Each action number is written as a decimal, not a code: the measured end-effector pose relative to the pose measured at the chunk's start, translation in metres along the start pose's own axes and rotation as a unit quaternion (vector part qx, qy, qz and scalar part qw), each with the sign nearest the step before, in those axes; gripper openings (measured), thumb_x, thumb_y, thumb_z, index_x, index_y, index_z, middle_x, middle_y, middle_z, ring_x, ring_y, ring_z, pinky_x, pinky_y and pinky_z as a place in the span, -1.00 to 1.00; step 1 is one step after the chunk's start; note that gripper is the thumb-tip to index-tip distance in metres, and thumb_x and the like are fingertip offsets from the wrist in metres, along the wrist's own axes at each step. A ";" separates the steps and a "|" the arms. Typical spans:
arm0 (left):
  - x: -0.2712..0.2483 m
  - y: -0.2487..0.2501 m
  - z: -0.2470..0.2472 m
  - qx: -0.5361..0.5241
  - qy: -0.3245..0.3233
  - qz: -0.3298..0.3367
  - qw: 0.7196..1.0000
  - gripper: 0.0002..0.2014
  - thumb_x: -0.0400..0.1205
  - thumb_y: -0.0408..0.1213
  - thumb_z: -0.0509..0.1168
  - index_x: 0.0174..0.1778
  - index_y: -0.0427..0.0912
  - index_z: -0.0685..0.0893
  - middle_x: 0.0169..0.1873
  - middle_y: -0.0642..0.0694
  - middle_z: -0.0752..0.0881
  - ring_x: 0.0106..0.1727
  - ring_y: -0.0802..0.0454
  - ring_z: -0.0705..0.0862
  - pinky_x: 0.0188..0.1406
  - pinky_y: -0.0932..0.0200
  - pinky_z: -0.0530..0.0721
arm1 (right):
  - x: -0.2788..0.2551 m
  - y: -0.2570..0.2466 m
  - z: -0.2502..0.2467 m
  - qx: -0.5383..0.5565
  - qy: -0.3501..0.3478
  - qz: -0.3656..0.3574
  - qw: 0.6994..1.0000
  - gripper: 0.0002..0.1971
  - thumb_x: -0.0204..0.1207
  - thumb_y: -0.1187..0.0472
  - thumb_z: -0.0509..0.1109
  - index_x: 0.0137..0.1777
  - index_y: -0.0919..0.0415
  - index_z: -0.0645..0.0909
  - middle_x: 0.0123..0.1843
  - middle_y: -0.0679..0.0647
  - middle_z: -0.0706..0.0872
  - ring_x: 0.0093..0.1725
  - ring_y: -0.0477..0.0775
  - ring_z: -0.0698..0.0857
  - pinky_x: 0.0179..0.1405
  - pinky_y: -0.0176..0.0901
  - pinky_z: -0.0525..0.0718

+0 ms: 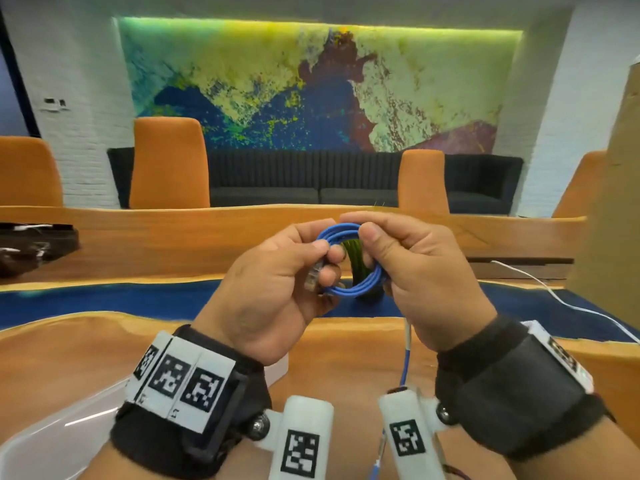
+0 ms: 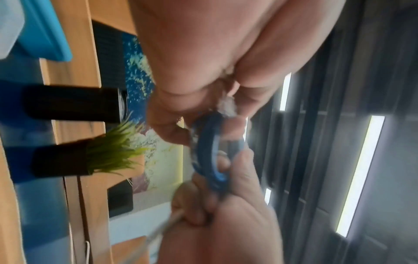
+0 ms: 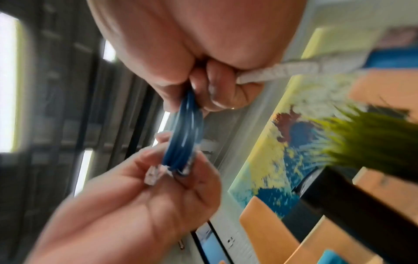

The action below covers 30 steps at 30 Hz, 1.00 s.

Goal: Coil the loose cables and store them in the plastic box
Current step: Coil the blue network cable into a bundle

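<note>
A blue network cable (image 1: 349,292) is wound into a small coil, held up above the wooden table (image 1: 346,344). My left hand (image 1: 327,258) pinches the coil's left side, and the clear plug (image 1: 313,275) lies against its fingers. My right hand (image 1: 370,247) pinches the right side with thumb on top. The loose tail (image 1: 403,372), with a pale boot, hangs below the right palm. In the wrist views the coil (image 2: 208,151) (image 3: 183,139) is edge-on between both hands, with the plug (image 3: 153,175) at the left fingers. A clear plastic box (image 1: 41,438) sits at lower left.
A potted green plant (image 1: 355,252) stands on the table's blue strip just behind the coil. A white cable (image 1: 561,299) trails across the table on the right, beside a cardboard box (image 1: 616,202). A dark object (image 1: 34,244) lies far left. Orange chairs line the far edge.
</note>
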State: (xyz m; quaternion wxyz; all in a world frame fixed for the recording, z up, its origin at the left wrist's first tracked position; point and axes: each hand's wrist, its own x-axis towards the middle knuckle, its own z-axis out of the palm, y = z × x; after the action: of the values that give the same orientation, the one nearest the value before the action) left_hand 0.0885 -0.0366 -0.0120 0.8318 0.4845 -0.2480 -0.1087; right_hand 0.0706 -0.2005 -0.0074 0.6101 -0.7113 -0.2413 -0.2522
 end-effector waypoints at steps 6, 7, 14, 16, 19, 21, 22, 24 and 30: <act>-0.004 0.003 0.001 0.043 -0.013 -0.041 0.998 -0.73 0.75 -0.09 0.12 0.17 -0.17 0.61 -0.37 -0.03 0.46 -0.42 0.11 0.39 -0.22 0.06 0.39 | -0.009 0.007 0.003 -0.041 -0.011 -0.077 0.996 -0.77 0.66 0.22 0.27 0.17 0.01 0.72 -0.20 0.09 0.72 -0.21 0.01 0.64 -0.20 -0.27 0.65; -0.005 0.003 0.001 0.040 -0.011 -0.040 0.998 -0.74 0.75 -0.07 0.14 0.16 -0.14 0.60 -0.37 -0.03 0.46 -0.43 0.11 0.40 -0.22 0.06 0.39 | -0.010 0.006 0.003 -0.043 -0.017 -0.083 0.996 -0.77 0.65 0.21 0.27 0.18 0.01 0.72 -0.21 0.01 0.73 -0.20 -0.01 0.64 -0.19 -0.28 0.65; -0.010 -0.002 0.002 0.029 -0.020 -0.072 0.997 -0.70 0.62 -0.01 0.26 0.15 -0.07 0.68 -0.30 0.00 0.61 -0.26 0.07 0.62 0.09 -0.14 0.51 | -0.008 -0.003 -0.010 -0.007 -0.040 -0.081 0.996 -0.78 0.63 0.24 0.30 0.17 0.14 0.73 -0.09 0.14 0.79 -0.10 0.18 0.71 -0.12 -0.16 0.73; -0.011 -0.001 0.000 0.095 -0.010 -0.078 0.992 -0.69 0.60 0.06 0.26 0.07 -0.05 0.74 -0.28 -0.01 0.67 -0.07 0.01 0.70 0.29 -0.30 0.49 | -0.007 -0.003 -0.012 -0.009 -0.045 -0.083 0.995 -0.78 0.65 0.32 0.29 0.17 0.19 0.73 -0.06 0.21 0.79 -0.07 0.16 0.74 -0.07 -0.14 0.74; -0.012 0.001 -0.001 0.162 -0.017 -0.092 0.982 -0.65 0.61 0.12 0.21 -0.08 0.01 0.81 -0.27 0.01 0.71 0.07 -0.05 0.64 0.38 -0.34 0.44 | -0.007 -0.001 -0.015 -0.003 -0.051 -0.084 0.995 -0.78 0.65 0.38 0.27 0.15 0.19 0.72 -0.07 0.25 0.79 -0.08 0.14 0.74 -0.09 -0.27 0.72; -0.013 0.004 -0.001 0.171 -0.019 -0.091 0.981 -0.67 0.60 0.09 0.21 -0.18 0.01 0.81 -0.31 0.01 0.69 0.03 -0.08 0.56 0.22 -0.15 0.48 | -0.008 0.001 -0.014 -0.021 -0.052 -0.089 0.994 -0.78 0.64 0.35 0.28 0.17 0.19 0.72 -0.08 0.20 0.78 -0.09 0.15 0.71 -0.10 -0.28 0.70; -0.014 0.006 0.000 0.172 -0.016 -0.081 0.982 -0.68 0.59 0.07 0.22 -0.23 0.00 0.80 -0.35 0.00 0.67 -0.03 -0.08 0.54 0.09 -0.05 0.46 | -0.008 0.003 -0.013 -0.028 -0.054 -0.091 0.994 -0.77 0.63 0.34 0.29 0.19 0.18 0.71 -0.08 0.15 0.79 -0.09 0.13 0.71 -0.09 -0.27 0.69; -0.015 0.008 0.001 0.172 0.001 -0.048 0.984 -0.70 0.58 0.02 0.22 -0.28 -0.04 0.77 -0.42 0.00 0.62 -0.17 -0.02 0.51 -0.10 0.05 0.41 | -0.006 0.006 -0.011 -0.039 -0.062 -0.092 0.993 -0.75 0.61 0.29 0.32 0.24 0.14 0.68 -0.01 0.06 0.79 -0.02 0.06 0.74 0.00 -0.24 0.70; -0.010 0.040 -0.020 0.079 0.122 0.098 0.984 -0.77 0.61 -0.06 0.20 -0.23 -0.13 0.60 -0.51 0.05 0.55 -0.24 0.07 0.53 -0.09 0.13 0.57 | -0.005 0.014 -0.027 -0.113 -0.076 0.027 0.990 -0.76 0.65 0.37 0.30 0.18 0.14 0.73 -0.22 -0.16 0.74 -0.33 -0.31 0.65 -0.35 -0.44 0.58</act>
State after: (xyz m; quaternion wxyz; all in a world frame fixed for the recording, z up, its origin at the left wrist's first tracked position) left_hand 0.0876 0.0034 0.0114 0.8214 0.5320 -0.1986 0.0534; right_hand 0.0742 -0.2290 -0.0180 0.5119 -0.7992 -0.2376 -0.2068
